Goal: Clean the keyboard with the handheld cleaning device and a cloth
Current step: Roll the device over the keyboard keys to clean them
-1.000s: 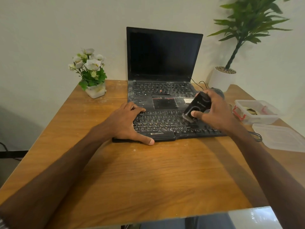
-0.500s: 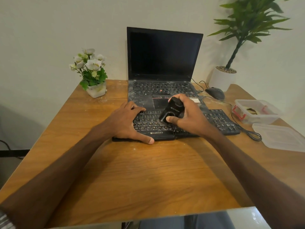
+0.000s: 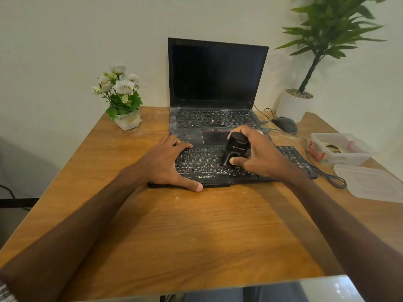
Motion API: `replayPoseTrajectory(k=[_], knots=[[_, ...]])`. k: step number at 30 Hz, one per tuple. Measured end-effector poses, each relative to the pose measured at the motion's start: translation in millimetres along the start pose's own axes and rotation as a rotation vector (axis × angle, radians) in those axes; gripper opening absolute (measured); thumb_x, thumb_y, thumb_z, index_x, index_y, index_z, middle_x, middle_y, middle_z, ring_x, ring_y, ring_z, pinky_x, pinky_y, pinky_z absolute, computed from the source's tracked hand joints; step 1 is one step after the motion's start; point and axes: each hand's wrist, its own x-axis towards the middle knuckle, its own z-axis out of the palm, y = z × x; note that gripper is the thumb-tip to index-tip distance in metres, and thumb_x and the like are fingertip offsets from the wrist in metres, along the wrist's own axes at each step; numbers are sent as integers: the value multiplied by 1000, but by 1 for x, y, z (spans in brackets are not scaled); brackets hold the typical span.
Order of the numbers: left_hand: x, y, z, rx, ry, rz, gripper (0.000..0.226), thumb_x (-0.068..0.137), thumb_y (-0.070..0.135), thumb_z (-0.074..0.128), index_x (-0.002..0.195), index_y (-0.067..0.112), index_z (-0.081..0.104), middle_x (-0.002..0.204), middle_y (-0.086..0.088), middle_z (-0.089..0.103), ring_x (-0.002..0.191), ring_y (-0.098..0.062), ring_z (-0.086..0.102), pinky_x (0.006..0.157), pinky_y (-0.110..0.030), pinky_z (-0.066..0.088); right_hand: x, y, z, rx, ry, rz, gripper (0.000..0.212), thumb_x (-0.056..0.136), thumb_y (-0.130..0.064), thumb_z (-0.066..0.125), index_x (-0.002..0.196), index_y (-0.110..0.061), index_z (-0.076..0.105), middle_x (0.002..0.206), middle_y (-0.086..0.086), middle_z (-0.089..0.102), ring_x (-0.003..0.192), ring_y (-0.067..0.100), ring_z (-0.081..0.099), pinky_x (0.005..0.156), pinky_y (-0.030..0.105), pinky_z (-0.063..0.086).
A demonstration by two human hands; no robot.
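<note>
You're mid device pass: right grip [image 3: 259, 155] wraps the cleaner [image 3: 234, 149], nozzle on the keyboard [image 3: 200, 163] (left grip [image 3: 165, 164] spread, bracing it); next, sweep along the rows

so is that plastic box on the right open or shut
Open: the plastic box has no cover on, and the lid lies apart beside it.

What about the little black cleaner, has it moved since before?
Yes. The cleaner slid left along the keyboard, from near the laptop's right edge to in front of its touchpad, held by the right hand.
</note>
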Motion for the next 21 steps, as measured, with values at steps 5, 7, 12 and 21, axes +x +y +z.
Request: replayPoseTrajectory(k=[5,7,12,21], knots=[[1,-1,1,-2,7,7,144,39,109,52,159,32,30,129,12,33,120,-9,33,99,-32,39,7,-4,9,45,-6,-4,61,77,-11,84,125,-23,48,110,-9,59,100,6,59,76,17,51],[1,0,2,5,5,9,145,39,110,50,159,32,30,129,12,32,120,-9,33,98,-31,39,8,-8,15,64,-7,-20,62,77,-10,84,125,-24,48,111,-8,59,102,8,60,80,21,53],[2,0,3,15,19,10,145,40,110,49,159,31,30,129,11,33,119,-9,32,97,-31,38,16,-21,27,66,-40,-72,59,77,-13,84,122,-26,49,109,-12,59,100,6,60,79,21,54],[0,-4,4,-4,17,15,141,43,109,52,159,32,30,131,11,34,120,-10,33,103,-35,41,15,-9,-9,109,-21,-20,60,77,-10,84,126,-20,51,109,-12,60,102,3,60,75,16,51]])
